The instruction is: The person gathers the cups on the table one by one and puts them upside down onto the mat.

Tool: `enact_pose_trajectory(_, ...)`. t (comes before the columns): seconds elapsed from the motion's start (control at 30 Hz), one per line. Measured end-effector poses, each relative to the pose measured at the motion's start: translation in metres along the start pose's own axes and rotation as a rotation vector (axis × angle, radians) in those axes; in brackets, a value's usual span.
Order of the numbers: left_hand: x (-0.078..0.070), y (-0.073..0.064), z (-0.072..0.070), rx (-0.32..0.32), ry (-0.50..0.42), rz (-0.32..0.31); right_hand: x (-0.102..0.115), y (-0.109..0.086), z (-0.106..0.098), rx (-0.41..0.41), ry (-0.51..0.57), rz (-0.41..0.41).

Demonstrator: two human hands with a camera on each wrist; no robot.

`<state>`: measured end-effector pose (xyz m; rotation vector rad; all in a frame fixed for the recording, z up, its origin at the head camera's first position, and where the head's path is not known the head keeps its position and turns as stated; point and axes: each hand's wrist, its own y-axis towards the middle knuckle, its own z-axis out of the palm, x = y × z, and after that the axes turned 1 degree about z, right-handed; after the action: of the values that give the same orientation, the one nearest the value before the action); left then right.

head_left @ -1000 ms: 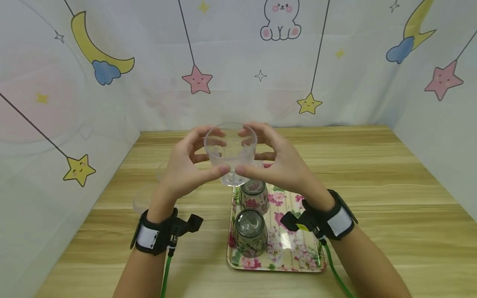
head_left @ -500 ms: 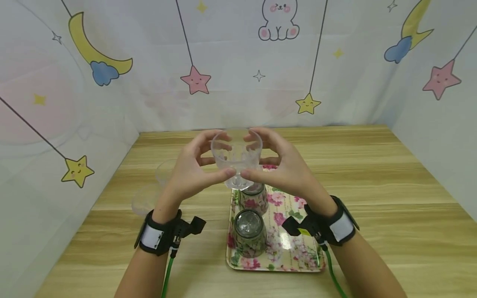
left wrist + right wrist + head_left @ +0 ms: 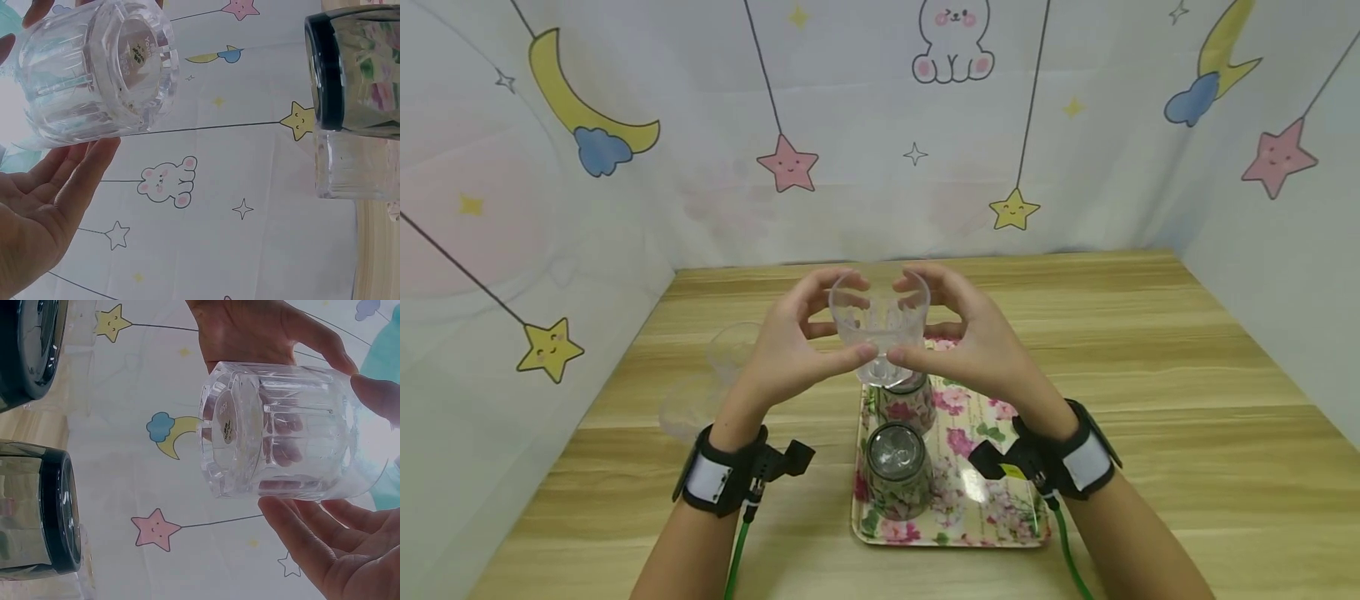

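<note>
So the clear cup (image 3: 883,329) has drifted a bit right over the last second and sits slightly lower in the head view, with the left grip (image 3: 790,346) and right grip (image 3: 973,337) travelling along. It's now covering more of the far dark glass (image 3: 908,407). More of the spare clear cup (image 3: 728,346) at far left shows, and the backdrop (image 3: 857,208) has slipped slightly left in view.

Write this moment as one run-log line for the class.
left hand + right hand: holding clear cup, raised, mouth up | tray: dark glasses, upside down | table: other cups left of tray
</note>
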<state>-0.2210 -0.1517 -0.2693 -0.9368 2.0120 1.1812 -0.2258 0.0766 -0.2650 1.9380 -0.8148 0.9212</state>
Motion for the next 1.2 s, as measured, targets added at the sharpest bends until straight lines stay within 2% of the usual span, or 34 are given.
enact_pose_trajectory(0.43, 0.0, 0.0, 0.002, 0.006, -0.001, -0.008, -0.001, -0.001, -0.003, -0.007, -0.008, -0.002)
enact_pose_trajectory(0.77, 0.0, 0.0, 0.004, 0.026, -0.032, 0.021, 0.001, -0.003, -0.008, -0.046, 0.006, -0.034)
enact_pose_trajectory(0.87, 0.0, 0.001, 0.005, 0.047, -0.016, 0.01, 0.002, -0.003, -0.01, -0.062, 0.049, -0.049)
enact_pose_trajectory(1.03, 0.001, 0.002, 0.009, 0.123, 0.024, -0.045, 0.004, -0.004, -0.013, -0.076, 0.09, -0.063)
enact_pose_trajectory(1.2, 0.004, 0.003, 0.013, 0.156, 0.068, -0.048, 0.004, -0.004, -0.014, -0.08, 0.125, -0.073)
